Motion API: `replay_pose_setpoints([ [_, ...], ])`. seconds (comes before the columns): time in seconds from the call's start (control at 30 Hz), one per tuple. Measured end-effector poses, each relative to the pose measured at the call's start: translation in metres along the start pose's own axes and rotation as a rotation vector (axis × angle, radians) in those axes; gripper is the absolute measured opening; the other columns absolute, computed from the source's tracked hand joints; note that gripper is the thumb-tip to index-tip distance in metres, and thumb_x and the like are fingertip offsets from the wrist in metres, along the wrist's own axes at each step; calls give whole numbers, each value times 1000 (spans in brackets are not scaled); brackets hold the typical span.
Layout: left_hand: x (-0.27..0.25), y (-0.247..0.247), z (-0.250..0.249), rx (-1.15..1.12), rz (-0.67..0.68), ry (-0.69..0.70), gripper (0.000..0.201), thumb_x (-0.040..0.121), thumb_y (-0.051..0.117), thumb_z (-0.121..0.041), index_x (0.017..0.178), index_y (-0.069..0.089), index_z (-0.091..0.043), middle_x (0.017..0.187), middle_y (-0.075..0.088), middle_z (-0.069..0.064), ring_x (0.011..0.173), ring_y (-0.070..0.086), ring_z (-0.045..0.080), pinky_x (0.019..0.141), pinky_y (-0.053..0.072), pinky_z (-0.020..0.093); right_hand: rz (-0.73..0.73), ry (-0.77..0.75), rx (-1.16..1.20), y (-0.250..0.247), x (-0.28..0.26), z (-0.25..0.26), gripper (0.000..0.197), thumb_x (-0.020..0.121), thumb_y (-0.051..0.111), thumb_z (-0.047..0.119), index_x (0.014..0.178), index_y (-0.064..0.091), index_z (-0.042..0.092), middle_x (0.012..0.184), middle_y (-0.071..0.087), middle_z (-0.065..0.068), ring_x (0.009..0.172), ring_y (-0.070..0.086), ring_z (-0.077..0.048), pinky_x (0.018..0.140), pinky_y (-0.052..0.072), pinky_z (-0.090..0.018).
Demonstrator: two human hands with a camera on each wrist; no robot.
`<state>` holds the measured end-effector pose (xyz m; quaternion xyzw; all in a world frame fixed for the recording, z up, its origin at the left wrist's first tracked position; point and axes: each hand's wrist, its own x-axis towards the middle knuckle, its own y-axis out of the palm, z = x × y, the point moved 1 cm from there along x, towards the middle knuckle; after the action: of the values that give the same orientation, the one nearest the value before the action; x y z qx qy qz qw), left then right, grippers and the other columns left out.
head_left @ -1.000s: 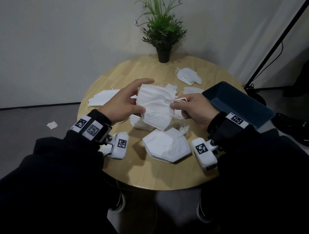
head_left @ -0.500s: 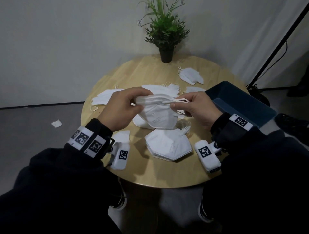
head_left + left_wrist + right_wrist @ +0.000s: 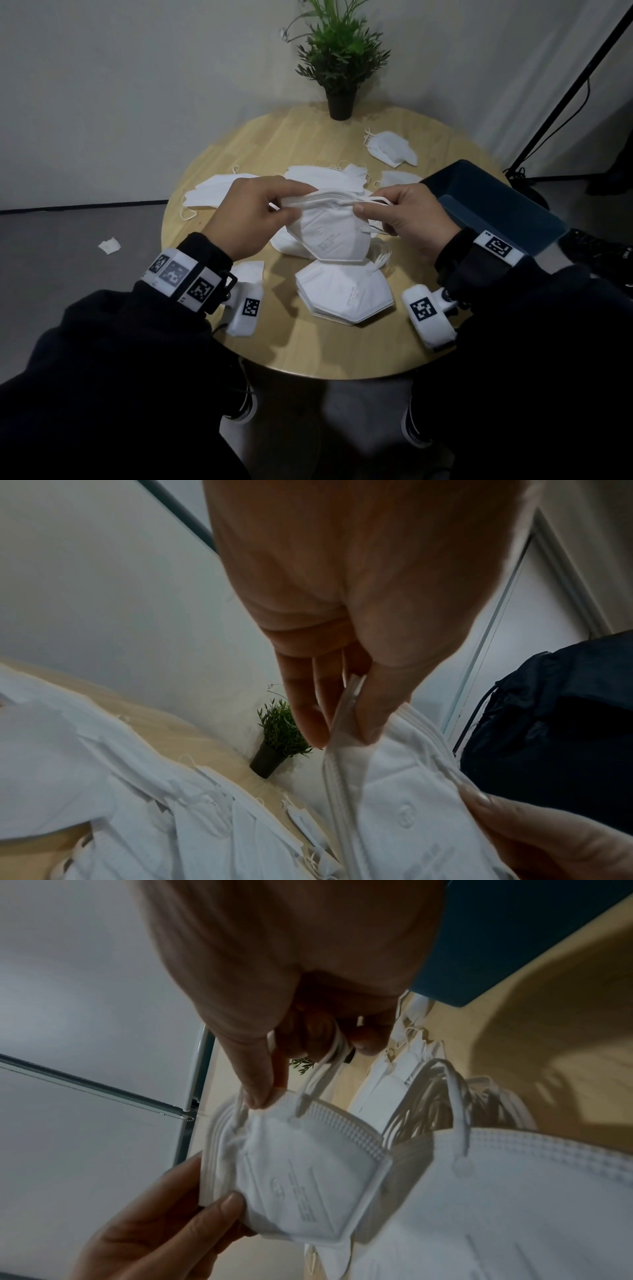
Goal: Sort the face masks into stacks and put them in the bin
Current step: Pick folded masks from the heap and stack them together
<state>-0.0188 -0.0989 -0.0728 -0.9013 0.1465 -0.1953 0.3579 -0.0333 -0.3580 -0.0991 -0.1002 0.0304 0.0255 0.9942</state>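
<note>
A folded white face mask (image 3: 329,236) hangs above the round wooden table (image 3: 308,349), held between both hands. My left hand (image 3: 253,216) pinches its left edge (image 3: 346,723) between thumb and fingers. My right hand (image 3: 407,216) pinches the right edge and grips its ear loops (image 3: 329,1053). Directly below lies a neat stack of masks (image 3: 342,294). More loose masks (image 3: 219,190) lie spread behind, and one mask (image 3: 390,147) sits near the plant. The dark blue bin (image 3: 493,209) stands at the table's right edge.
A potted plant (image 3: 339,68) stands at the back of the table. A black stand pole (image 3: 568,85) leans at the right by the wall. A scrap of white paper (image 3: 109,245) lies on the grey floor at left.
The held mask has tipped from facing me flat to hanging edge-up, both hands drawing its top edge level. My left thumb and fingers now pinch it instead of lying spread over it.
</note>
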Motion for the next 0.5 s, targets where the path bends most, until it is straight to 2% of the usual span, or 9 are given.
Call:
replay_pose_setpoints([
  [0.17,0,-1,2,-19,52,-19,45,87,72,-2,125,74,-26,117,74,-19,106,69,13,95,56,43,-15,25,26,1,0,-1,35,85,85,15,87,70,-17,54,43,3,49,36,-11,49,33,-21],
  [0.23,-1,-2,0,6,96,-3,47,91,69,-3,131,71,-27,123,70,-25,111,67,8,97,55,40,-19,43,22,0,-1,0,29,85,84,15,82,72,-11,52,44,4,48,36,-9,49,33,-20],
  [0.3,-2,-2,0,10,139,0,45,96,64,-6,135,69,-29,126,68,-27,111,66,5,96,56,38,-10,62,21,-1,-3,2,20,86,83,13,73,74,2,48,46,10,45,37,-7,47,33,-18],
  [0.4,-4,-1,1,-29,194,-32,37,102,58,-13,131,71,-32,120,72,-20,100,70,15,88,59,45,16,82,36,-2,-5,2,29,86,83,13,59,73,18,49,50,9,47,36,-10,47,32,-19],
  [0.43,-5,0,1,-29,204,-38,36,102,58,-14,129,72,-33,115,74,-17,95,71,19,85,60,47,25,95,33,-2,-5,3,30,86,83,14,58,74,19,52,50,6,49,35,-11,47,32,-20],
  [0.5,-6,1,1,-26,221,-51,35,102,61,-13,128,73,-32,102,76,-14,85,70,15,81,61,44,40,116,26,-2,-7,3,26,86,84,15,62,73,13,56,47,-1,51,35,-13,46,32,-21],
])
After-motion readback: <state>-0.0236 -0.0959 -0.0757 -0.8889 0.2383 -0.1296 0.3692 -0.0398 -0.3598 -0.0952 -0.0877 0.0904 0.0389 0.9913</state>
